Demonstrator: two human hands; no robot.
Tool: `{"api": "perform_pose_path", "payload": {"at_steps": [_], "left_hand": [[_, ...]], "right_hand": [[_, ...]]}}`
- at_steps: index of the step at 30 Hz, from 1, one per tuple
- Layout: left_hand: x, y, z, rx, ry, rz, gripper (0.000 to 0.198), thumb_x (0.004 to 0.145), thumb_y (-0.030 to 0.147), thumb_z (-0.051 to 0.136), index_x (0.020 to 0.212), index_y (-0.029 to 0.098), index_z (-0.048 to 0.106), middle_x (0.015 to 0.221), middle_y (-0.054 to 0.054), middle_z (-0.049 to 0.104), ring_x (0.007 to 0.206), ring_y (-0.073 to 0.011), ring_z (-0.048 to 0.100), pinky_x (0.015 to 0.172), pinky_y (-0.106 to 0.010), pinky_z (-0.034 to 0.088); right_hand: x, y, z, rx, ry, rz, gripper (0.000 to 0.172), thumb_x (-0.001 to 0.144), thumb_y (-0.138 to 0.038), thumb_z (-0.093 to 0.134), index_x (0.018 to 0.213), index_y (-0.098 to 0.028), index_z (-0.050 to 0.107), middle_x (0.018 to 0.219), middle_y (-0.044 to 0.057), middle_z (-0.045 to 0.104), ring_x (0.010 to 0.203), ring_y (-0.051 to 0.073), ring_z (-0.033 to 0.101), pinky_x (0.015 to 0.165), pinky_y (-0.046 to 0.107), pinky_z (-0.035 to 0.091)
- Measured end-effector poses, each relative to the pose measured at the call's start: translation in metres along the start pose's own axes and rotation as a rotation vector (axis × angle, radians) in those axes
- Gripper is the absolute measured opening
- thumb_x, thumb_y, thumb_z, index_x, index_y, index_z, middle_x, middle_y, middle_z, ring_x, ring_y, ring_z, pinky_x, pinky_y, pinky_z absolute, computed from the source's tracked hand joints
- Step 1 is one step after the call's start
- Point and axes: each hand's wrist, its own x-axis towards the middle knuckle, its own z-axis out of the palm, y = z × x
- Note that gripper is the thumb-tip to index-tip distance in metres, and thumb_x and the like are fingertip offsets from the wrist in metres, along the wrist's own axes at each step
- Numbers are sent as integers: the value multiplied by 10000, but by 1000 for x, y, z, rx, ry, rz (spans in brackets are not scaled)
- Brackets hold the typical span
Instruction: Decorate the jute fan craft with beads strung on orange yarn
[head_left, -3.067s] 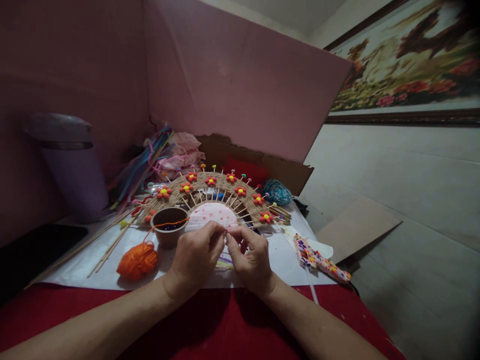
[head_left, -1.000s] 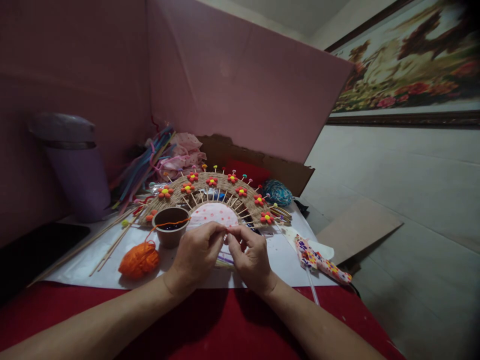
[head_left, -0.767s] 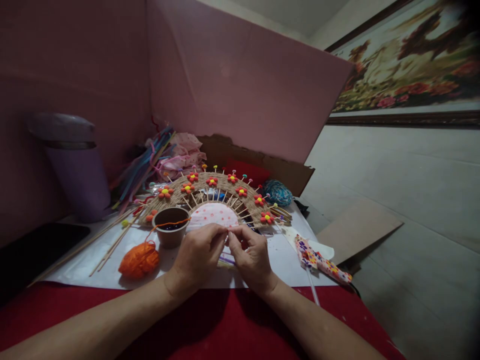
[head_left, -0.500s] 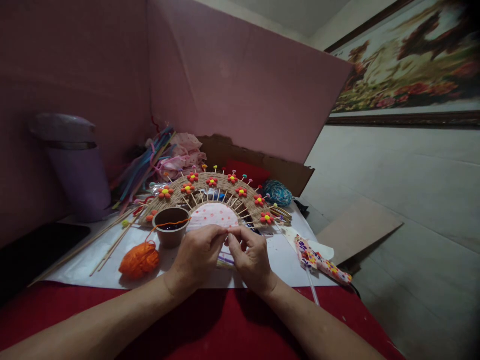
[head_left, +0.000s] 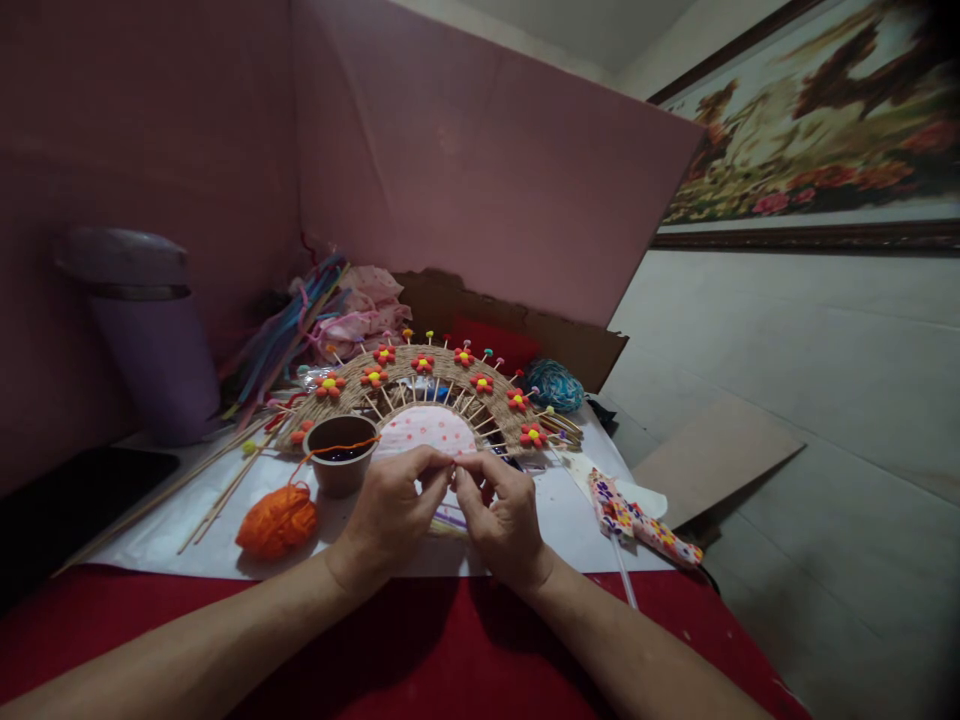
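My left hand (head_left: 397, 505) and my right hand (head_left: 502, 510) meet at the fingertips in front of a woven half-round fan (head_left: 442, 372). Thumb and forefinger of each are pinched together; whatever lies between them is too small and hidden to make out. The fan has a twine band with red and orange flowers, stick spokes with coloured tips, and a white dotted centre (head_left: 427, 430). Left of my left hand lies a ball of orange yarn (head_left: 277, 522). Its strand (head_left: 341, 447) runs over a brown cup (head_left: 341, 480) of dark contents toward the fan.
Thin sticks (head_left: 225, 500) and a dark flat object (head_left: 82, 500) lie at left, near a purple tumbler (head_left: 154, 350). Pipe cleaners (head_left: 300, 320) and blue yarn (head_left: 553, 385) are behind. A glue gun with flowered covering (head_left: 637, 525) rests at right, on white paper over red cloth (head_left: 645, 650).
My fingertips have shifted slightly, and the gap between my left thumb and forefinger looks wider behind the pinch. The fan, yarn ball and cup stay in place.
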Motion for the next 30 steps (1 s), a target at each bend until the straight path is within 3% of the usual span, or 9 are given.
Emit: {"api": "perform_pose_path", "payload": {"at_steps": [7, 12, 30], "left_hand": [[-1, 3, -1, -60, 2, -40, 118, 787, 138, 556, 785, 156, 672, 634, -9, 694, 561, -123, 638, 481, -197, 481], [-2, 0, 1, -136, 24, -61, 113, 810, 150, 559, 817, 157, 672, 664, -12, 706, 617, -134, 662, 528, -204, 518], [1, 11, -5, -33, 163, 209, 108, 775, 81, 612, 831, 154, 667, 726, -12, 727, 639, -125, 678, 633, -196, 543]], "right_hand": [[0, -2, -2, 20, -4, -5, 155, 825, -153, 489, 838, -154, 643, 710, 38, 643, 600, 135, 554, 537, 236, 425], [-2, -2, -3, 5, 8, -29, 156, 828, -144, 485, 861, -136, 638, 714, 53, 636, 628, 147, 568, 558, 246, 436], [-3, -4, -5, 17, 97, -156, 127, 814, -94, 510, 891, -146, 596, 710, 28, 611, 588, 123, 539, 545, 243, 427]]}}
